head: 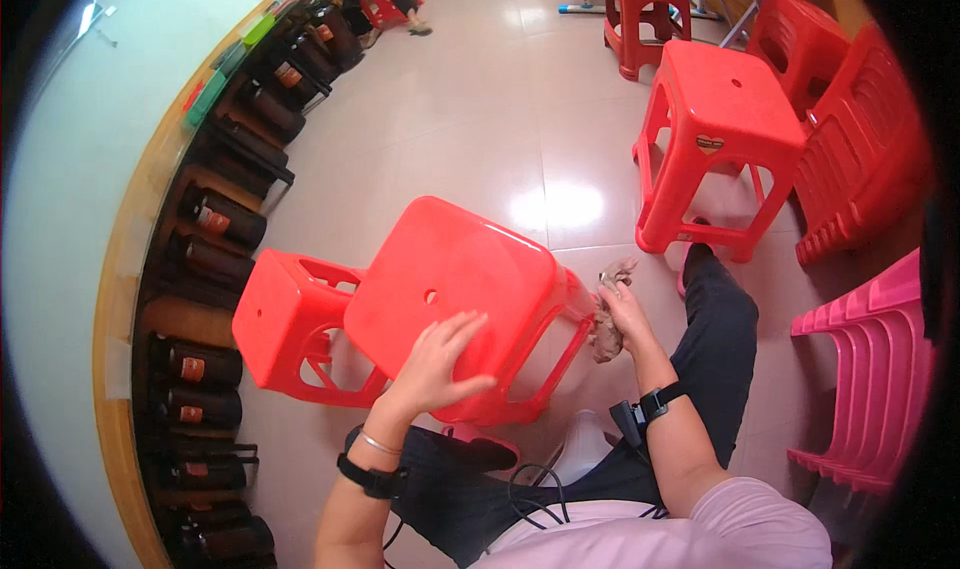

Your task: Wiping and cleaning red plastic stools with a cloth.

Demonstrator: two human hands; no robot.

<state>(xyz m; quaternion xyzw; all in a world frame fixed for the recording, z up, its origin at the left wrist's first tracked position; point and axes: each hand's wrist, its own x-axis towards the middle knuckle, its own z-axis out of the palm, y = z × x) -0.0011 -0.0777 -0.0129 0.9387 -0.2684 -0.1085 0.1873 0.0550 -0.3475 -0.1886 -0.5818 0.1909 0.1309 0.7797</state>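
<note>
Right before me is a red plastic stool point(457, 269) with a small round hole in its seat. Over the near part of that seat is my left hand point(439, 366), fingers spread and holding nothing; whether it touches the seat I cannot tell. My right hand point(626, 314) grips a crumpled greyish-brown cloth point(609, 336) at the stool's right-hand legs. Part of the cloth hangs below the fingers, part sticks out above them. Just left of this stool, a second red plastic stool point(274, 321) stands close by, partly hidden behind it.
A red stool point(731, 104) bearing a heart-shaped sticker stands ahead on the right, near my foot. Stacked red stools point(855, 141) and stacked pink stools point(862, 374) line the right side. Large dark brown bottles point(225, 220) fill a shelf along the left. Another person's leg point(409, 6) shows far ahead.
</note>
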